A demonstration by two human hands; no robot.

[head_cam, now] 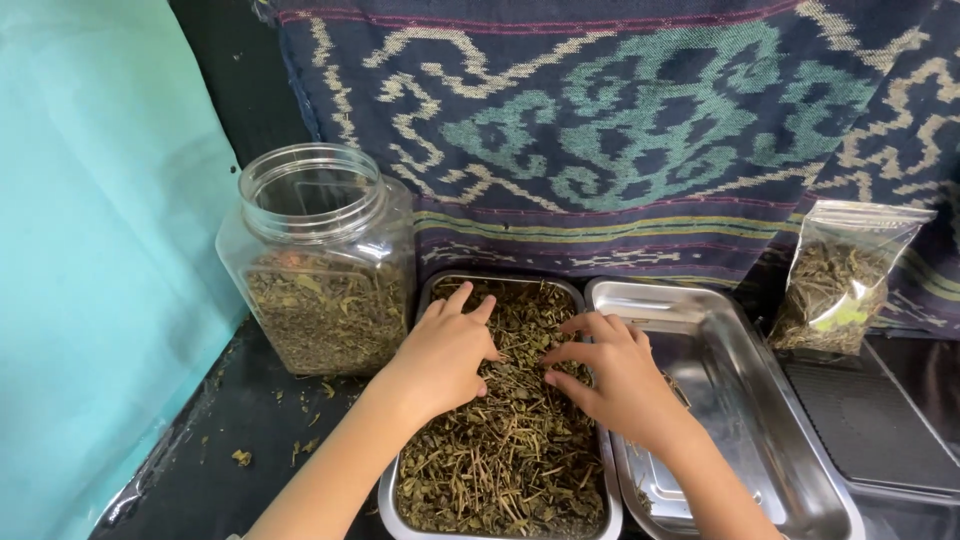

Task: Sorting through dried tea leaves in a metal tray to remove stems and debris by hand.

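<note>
Nearest us sits the rectangular steel tray heaped with dried brown-green leaves and stems (pixel 500 440), and both our hands rest in its far half. Our left hand (pixel 445 350) lies palm down on the herb, fingers loosely spread and flat, gripping nothing. Our right hand (pixel 610 370) arches over the pile with fingertips pressed into the leaves; whether a stem is pinched beneath them we cannot quite tell.

To sift well, we keep the left palm light so the brittle leaves do not crumble, and rake with the right fingertips in shallow strokes, staying inside the tray rim (pixel 600 470). Just beside it on the right stands the second, nearly bare steel tray (pixel 740 350), touching or almost touching the first. Loose flakes (pixel 300 440) already lie on the dark tabletop, so gentle movements near the edge matter.

Left of the tray stands the clear lidless plastic jar partly filled with the same herb (pixel 320 260); a small clear pouch of dried leaves (pixel 845 280) leans against the patterned woven cloth (pixel 620 120) at far right.
</note>
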